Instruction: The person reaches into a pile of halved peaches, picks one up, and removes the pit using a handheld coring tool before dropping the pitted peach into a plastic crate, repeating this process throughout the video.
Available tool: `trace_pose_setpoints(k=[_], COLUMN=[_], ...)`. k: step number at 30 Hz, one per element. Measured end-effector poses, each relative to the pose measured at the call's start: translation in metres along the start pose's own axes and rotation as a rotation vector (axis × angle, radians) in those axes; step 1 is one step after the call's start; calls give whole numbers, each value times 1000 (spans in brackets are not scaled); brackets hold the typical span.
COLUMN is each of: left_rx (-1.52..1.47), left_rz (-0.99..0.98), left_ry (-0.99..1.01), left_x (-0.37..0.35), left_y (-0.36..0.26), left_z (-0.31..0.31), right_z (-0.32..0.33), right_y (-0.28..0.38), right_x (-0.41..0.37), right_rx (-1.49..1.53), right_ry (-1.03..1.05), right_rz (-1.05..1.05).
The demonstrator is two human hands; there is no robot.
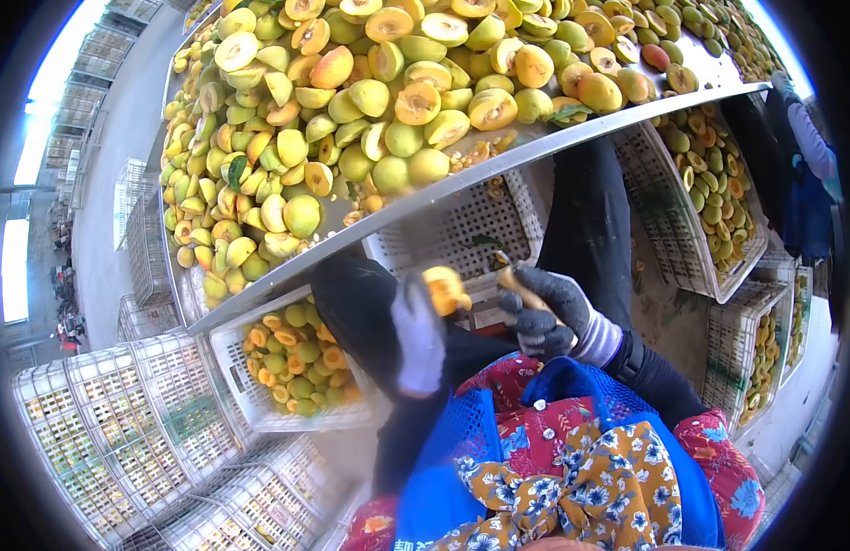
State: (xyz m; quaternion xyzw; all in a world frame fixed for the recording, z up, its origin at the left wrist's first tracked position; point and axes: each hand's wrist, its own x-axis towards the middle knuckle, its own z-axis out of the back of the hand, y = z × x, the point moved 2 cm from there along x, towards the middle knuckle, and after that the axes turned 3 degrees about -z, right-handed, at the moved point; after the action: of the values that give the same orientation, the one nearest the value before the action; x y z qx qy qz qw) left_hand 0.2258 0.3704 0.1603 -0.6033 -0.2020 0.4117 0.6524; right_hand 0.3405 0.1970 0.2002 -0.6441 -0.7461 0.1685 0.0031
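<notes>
orange fruit half (444, 290) sits at the tips of our left hand (418, 338), below the near edge of the metal table (618, 115) and above our lap. the left hand wears a white glove, and its fingers are closed around the fruit half, cut side showing orange. just to the right of it, our right hand (553, 314) wears a dark glove with a striped cuff. its fingers are wrapped tight about a short tool (520, 287) with a pale handle. the tip of the tool points towards the fruit half, near it, though we cannot tell if they touch.

the table stretches away from us and is heaped with yellow-green fruit (352, 110), some whole and many cut open, nearly to the near edge. under that edge stands a white crate (260, 409) on our left, partly filled with cut halves. an empty white crate (462, 225) stands behind our hands, and another crate (668, 197) with halves stands at the right. stacked empty crates (104, 432) fill the lower left corner of the view. we wear a blue mesh apron (457, 441) over a flowered garment. at the far right edge, another person's sleeve (810, 138) shows beside the table corner.
</notes>
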Motion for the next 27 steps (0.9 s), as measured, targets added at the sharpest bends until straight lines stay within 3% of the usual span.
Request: trace_pose_setpoints(k=[1, 2, 4, 5, 7, 9, 11, 14, 16, 17, 21, 23, 25, 27], left_rx=[217, 465, 1102, 1580, 1590, 1189, 1041, 1181, 1397, 1364, 1194, 875, 648, -185], left_rz=[-59, -263, -240, -273, -288, -394, -456, -784, -760, -752, -935, -1084, -1046, -391], left_ry=[-57, -157, -355, -489, -508, -319, -333, -284, -215, -217, -235, -162, -44, 295], left_x=[-1, 2, 3, 6, 28, 70, 111, 188, 240, 275, 241, 187, 146, 106], left_y=[-32, -43, -68, -57, -87, -110, -168, -220, -210, -187, -186, -190, -174, -143], left_z=[20, 43, 83, 104, 110, 93, 39, -20, -42, -45, -33, -21, -10, -11], right_z=[-4, -2, 1, 3, -2, -15, -13, -22, -28, -25, -13, -5, -14, -29], right_y=[10, 15, 21, 22, 19, 15, 18, 20, 22, 23, 23, 22, 23, 20], right_x=[-4, -7, -7, -6, -1, 2, 2, -1, -6, -8, -16, -18, -23, -19], right_rx=[-95, -192, -342, -389, -523, -683, -762, -803, -853, -883, -934, -1003, -1054, -1141], right_ry=[-107, -207, -356, -409, -505, -565, -550, -562, -603, -591, -627, -666, -587, -626], right_rz=[25, 65, 102, 99, 123, 196, 179, 211, 205, 238, 338, 431, 412, 447])
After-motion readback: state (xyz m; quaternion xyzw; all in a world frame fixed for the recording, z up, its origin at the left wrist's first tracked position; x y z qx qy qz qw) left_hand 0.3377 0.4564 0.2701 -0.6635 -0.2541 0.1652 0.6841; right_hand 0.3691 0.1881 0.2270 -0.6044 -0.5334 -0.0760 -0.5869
